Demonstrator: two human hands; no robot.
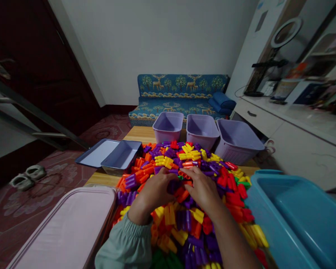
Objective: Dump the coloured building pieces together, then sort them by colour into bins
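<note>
A big heap of plastic building pieces point(184, 160) in orange, purple, yellow and red covers a low wooden table point(137, 132). My left hand point(154, 190) rests on the heap with its fingers curled down into the pieces near a purple one. My right hand point(203, 188) lies beside it, fingers bent over orange and red pieces. The fingertips of both hands are buried among the pieces, so what they grip is hidden.
Three lilac bins point(201, 130) stand at the table's far edge. A grey-blue tub point(121, 157) and its lid point(96, 151) lie at the left. A pink lid point(70, 228) is near left, a blue bin point(299, 220) near right. A patterned sofa point(179, 93) stands behind, slippers point(28, 175) on the floor.
</note>
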